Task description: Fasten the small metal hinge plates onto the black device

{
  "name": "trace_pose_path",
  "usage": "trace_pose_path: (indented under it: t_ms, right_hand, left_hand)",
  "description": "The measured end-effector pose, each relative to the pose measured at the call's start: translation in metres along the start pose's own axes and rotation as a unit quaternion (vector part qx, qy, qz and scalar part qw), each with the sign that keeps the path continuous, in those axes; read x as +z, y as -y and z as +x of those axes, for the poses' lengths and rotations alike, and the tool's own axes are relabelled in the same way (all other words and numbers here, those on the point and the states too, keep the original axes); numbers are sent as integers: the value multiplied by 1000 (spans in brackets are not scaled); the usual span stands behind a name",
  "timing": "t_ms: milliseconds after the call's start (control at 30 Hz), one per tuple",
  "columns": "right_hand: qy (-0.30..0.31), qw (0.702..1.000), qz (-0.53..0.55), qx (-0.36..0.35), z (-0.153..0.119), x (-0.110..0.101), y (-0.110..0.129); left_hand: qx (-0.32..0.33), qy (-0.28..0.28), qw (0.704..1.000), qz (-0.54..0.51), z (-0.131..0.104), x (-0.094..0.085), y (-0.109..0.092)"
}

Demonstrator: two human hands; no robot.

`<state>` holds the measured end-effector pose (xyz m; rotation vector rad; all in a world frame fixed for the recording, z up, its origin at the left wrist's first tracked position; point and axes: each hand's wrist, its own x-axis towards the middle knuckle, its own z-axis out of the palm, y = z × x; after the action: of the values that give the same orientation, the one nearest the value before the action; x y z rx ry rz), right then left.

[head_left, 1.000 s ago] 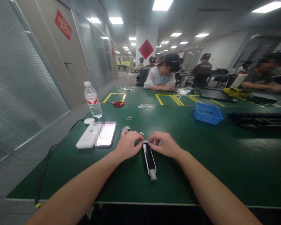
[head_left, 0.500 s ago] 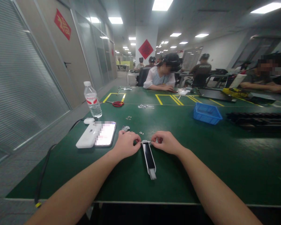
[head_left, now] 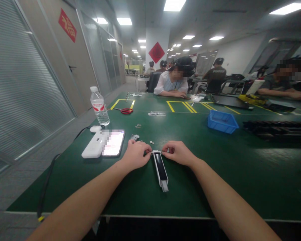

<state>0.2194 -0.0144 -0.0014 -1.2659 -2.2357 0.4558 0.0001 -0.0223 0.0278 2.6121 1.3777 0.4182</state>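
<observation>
A long, narrow white device with a black panel [head_left: 160, 167] lies on the green table, a grey tab at its near end. Across its far end runs a thin metal rod [head_left: 157, 152]. My left hand [head_left: 137, 153] pinches the rod's left end between thumb and fingertips. At the opposite end, my right hand [head_left: 177, 152] is closed in a similar pinch. The fingers cover both rod tips. Just beyond the hands lie small metal rings [head_left: 152, 142] and a small metal part [head_left: 134, 137], the latter right by my left knuckles.
To the left are a phone [head_left: 113, 143], a white case-like block [head_left: 92, 146] and a water bottle [head_left: 99, 107]. Red-handled scissors [head_left: 126, 111] lie farther back. A blue bin [head_left: 222, 121] stands right of centre. Across the table sits a person [head_left: 174, 82].
The near end of the white device has shifted very slightly to the right. Both hands keep their pinch at almost the same place.
</observation>
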Motion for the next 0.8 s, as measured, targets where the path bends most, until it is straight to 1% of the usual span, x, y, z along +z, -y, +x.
trace_pose_path:
  t_ms: [333,533,800]
  right_hand:
    - [19,1000,-3,8,-1,-4,1]
    - [22,1000,9,17,-1,-2,-3]
    - [22,999,22,15,-1,-3,-2]
  left_hand:
    - [0,-10,1000,-5,1,2,2]
    - [-8,4,1000,4,1,2,2]
    - [-8,8,1000,0,1,1,2]
